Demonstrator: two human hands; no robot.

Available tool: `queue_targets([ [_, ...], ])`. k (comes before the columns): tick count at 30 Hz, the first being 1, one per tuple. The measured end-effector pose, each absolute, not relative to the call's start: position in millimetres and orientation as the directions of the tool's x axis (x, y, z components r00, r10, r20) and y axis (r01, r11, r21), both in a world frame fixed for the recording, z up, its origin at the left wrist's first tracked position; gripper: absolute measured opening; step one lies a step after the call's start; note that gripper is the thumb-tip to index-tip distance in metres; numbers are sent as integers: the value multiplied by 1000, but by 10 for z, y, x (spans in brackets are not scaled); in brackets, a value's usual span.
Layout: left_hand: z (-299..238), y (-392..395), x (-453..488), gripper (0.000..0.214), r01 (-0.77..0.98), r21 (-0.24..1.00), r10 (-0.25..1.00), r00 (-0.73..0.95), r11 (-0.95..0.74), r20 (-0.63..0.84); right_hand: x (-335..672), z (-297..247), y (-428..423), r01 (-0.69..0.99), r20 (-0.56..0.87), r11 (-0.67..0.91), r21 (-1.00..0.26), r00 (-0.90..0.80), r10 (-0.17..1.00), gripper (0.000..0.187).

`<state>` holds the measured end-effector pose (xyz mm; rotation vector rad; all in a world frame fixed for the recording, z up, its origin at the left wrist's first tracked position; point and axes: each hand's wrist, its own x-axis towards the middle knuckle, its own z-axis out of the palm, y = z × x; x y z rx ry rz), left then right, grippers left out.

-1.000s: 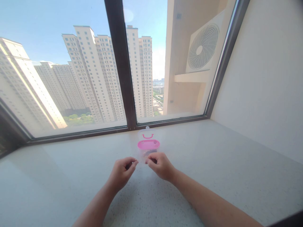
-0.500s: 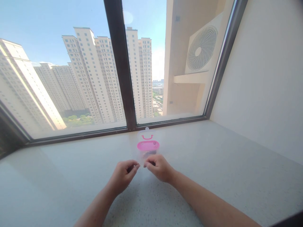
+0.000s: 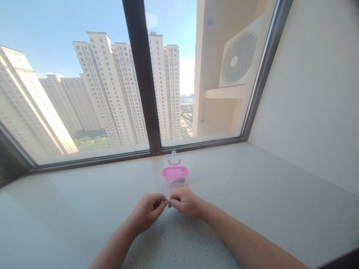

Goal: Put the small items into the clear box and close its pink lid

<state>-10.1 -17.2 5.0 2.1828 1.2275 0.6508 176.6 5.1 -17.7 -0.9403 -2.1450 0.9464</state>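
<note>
My left hand and my right hand meet fingertip to fingertip above the pale speckled sill. Each has thumb and index finger pinched together. Whatever lies between the fingertips is too small to make out. Just beyond them stands a small clear plastic box with a pink inner tray at its top. Its clear lid, with a pink handle, is raised at the back. Something dark shows through the box's front wall.
The speckled white sill runs up to a dark window frame behind the box. A white wall rises on the right. Tall buildings and an air-conditioner unit are outside the glass.
My hands have come together and slightly nearer to me, closing the small gap between their fingertips. More of the box's front now shows.
</note>
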Motion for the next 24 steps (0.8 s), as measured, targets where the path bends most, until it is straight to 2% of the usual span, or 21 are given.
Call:
queue_targets([
  [9, 79, -180, -93, 27, 601, 683, 874, 471, -415, 116, 1755, -165, 32, 373, 190, 466, -802, -581, 792, 22],
  [16, 53, -167, -99, 25, 597, 708, 881, 467, -378, 76, 1756, -177, 26, 385, 264, 554, -738, -592, 762, 20],
  [24, 40, -159, -95, 23, 599, 697, 877, 472, -395, 91, 1767, -168, 0, 348, 251, 556, -755, -630, 735, 21],
])
